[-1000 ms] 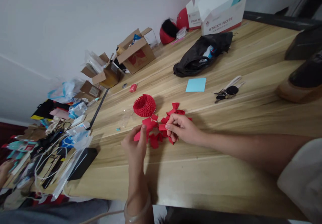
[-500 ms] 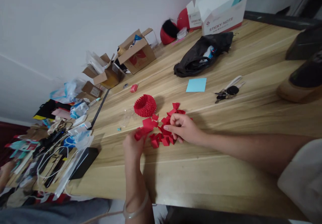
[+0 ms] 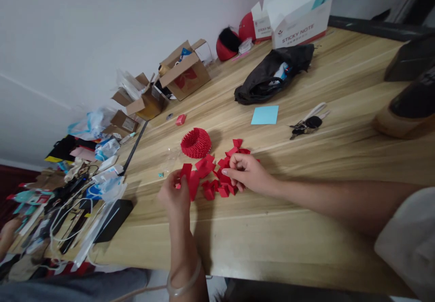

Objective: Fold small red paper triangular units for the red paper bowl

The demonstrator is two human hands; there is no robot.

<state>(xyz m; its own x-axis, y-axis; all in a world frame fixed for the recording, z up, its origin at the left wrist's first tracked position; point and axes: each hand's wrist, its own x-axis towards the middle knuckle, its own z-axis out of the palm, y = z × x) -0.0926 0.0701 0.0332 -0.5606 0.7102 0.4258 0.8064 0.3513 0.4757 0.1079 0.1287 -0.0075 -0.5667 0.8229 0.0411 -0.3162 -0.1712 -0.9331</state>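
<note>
My left hand (image 3: 176,192) pinches a red paper slip (image 3: 186,170) between thumb and fingers, just above the table. More red paper slips (image 3: 205,166) lie right beside it. My right hand (image 3: 246,170) rests at the edge of a pile of folded red paper pieces (image 3: 223,188), its fingers curled and partly hidden; whether a piece is inside them I cannot make out. Behind both hands stands a round red bowl shape (image 3: 200,143) built from many small folded paper units, its rim spiky.
A blue sticky note (image 3: 265,115), a set of keys (image 3: 307,124) and a black plastic bag (image 3: 272,78) lie farther back. Cardboard boxes (image 3: 190,78) line the wall. Cables and a black box (image 3: 113,220) crowd the left, where another person's arm (image 3: 8,234) shows.
My left hand has moved slightly left and up from the loose slips, with a red paper slip now showing upright in its fingers. My right hand has stayed nearly still.
</note>
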